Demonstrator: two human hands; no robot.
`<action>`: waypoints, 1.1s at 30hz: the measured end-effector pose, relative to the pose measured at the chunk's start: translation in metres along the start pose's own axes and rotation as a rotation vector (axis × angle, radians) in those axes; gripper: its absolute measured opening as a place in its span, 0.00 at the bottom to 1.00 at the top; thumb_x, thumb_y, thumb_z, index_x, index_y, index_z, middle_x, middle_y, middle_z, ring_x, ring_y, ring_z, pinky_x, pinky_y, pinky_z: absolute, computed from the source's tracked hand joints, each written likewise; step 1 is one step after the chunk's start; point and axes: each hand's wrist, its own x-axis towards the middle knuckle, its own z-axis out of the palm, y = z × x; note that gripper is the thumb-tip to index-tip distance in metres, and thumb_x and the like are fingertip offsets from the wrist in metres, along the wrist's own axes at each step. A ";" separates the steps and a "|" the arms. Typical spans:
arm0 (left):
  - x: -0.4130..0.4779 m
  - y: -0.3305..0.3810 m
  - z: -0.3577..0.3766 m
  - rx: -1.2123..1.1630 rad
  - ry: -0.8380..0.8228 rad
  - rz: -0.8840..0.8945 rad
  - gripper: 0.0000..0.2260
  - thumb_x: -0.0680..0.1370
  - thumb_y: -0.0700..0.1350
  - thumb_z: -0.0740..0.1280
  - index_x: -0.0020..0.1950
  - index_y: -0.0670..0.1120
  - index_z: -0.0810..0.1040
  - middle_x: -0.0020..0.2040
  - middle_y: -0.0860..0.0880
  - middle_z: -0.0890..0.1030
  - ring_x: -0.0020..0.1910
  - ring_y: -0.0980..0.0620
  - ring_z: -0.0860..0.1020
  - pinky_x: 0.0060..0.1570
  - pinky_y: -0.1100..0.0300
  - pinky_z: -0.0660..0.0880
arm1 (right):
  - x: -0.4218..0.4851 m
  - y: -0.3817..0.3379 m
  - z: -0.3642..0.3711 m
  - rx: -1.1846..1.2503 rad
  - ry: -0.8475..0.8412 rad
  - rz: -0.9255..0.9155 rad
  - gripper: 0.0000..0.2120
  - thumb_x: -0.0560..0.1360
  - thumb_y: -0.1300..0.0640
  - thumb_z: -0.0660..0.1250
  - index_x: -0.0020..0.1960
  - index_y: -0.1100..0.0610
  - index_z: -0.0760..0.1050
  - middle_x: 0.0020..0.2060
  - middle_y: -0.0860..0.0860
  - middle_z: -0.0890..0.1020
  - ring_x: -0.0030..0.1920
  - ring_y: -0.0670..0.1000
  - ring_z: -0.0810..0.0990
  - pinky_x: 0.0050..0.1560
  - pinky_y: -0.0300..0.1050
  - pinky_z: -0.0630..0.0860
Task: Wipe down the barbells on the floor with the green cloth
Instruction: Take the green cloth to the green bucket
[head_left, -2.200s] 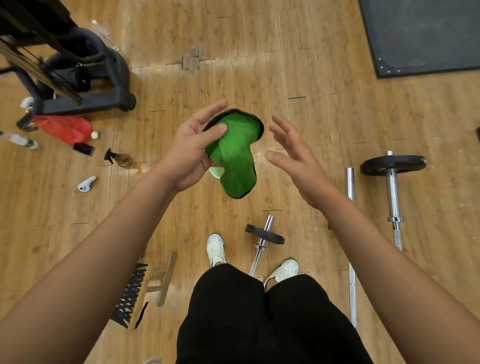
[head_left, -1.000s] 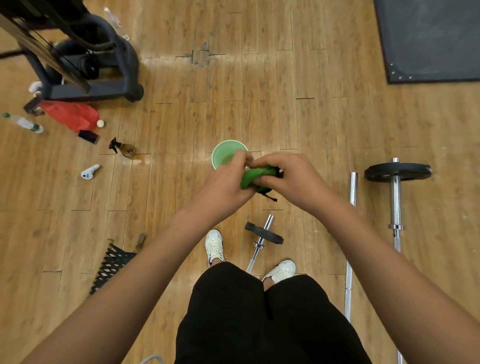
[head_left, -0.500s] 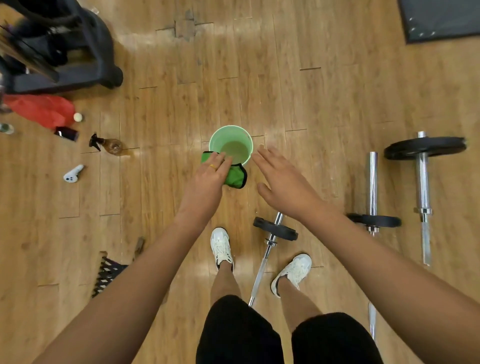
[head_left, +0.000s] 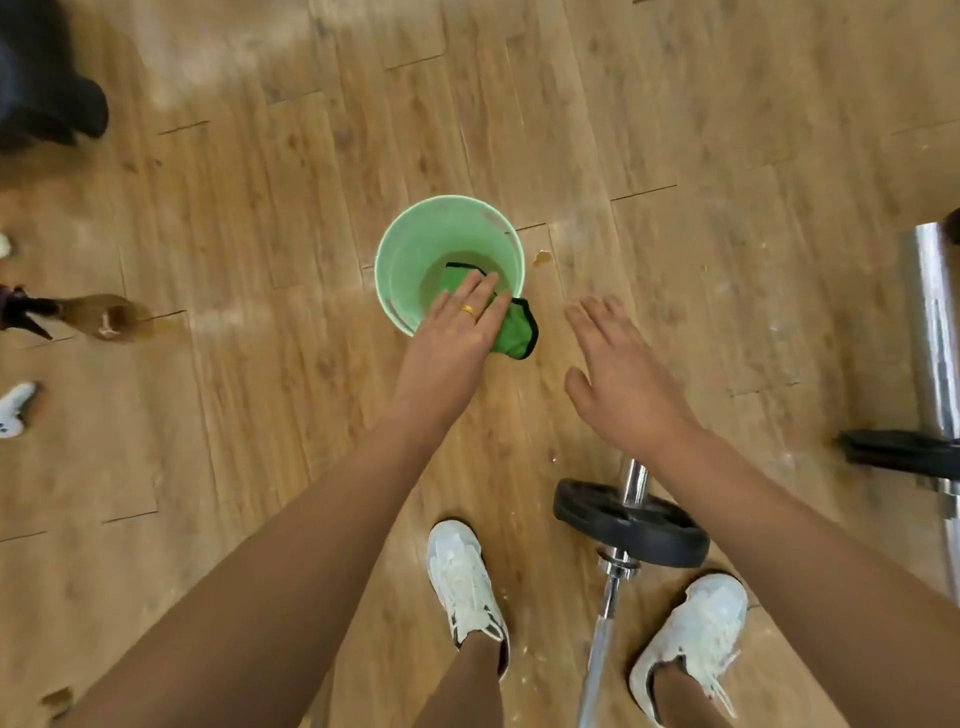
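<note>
Spillage looks the likeliest trouble. At the far left a brown spray bottle (head_left: 104, 317) lies on the wooden floor (head_left: 260, 208), well apart from the work. In the middle stands the pale green bucket (head_left: 415, 234), with what looks like murky water in its bottom. The left hand (head_left: 452, 338) lies over its near rim, fingers straight and flat on the green cloth (head_left: 514, 332), which is draped across that rim, half inside, half hanging outside. A push that bears on the rim could tip the bucket. A sopping cloth lifted out unwrung would drip onto boards beside the person's shoes (head_left: 462, 582). The right hand (head_left: 623, 384) hovers just right of the bucket, fingers relaxed, holding nothing. Below it lies one barbell (head_left: 631, 525), with a second barbell (head_left: 930, 322) at the right edge, neither touched; steel left wet may rust.
</note>
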 end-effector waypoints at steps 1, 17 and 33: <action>0.011 -0.005 0.022 0.010 -0.004 -0.004 0.27 0.75 0.26 0.63 0.75 0.38 0.70 0.75 0.37 0.70 0.76 0.38 0.66 0.74 0.41 0.65 | 0.011 0.012 0.014 0.008 0.007 0.017 0.31 0.81 0.58 0.59 0.81 0.57 0.52 0.81 0.54 0.54 0.81 0.53 0.45 0.78 0.46 0.46; 0.029 -0.020 0.159 0.140 -0.173 -0.044 0.35 0.80 0.44 0.57 0.83 0.43 0.43 0.82 0.38 0.42 0.82 0.39 0.46 0.76 0.40 0.59 | 0.082 0.043 0.102 0.056 0.011 -0.007 0.30 0.80 0.62 0.59 0.80 0.58 0.55 0.79 0.55 0.60 0.81 0.56 0.49 0.77 0.43 0.44; 0.031 -0.026 0.138 0.145 -0.255 -0.108 0.37 0.80 0.32 0.56 0.82 0.42 0.39 0.82 0.39 0.38 0.82 0.44 0.51 0.76 0.45 0.62 | 0.063 0.039 0.094 0.077 -0.104 0.037 0.30 0.81 0.62 0.57 0.81 0.58 0.53 0.79 0.53 0.60 0.81 0.54 0.49 0.78 0.46 0.50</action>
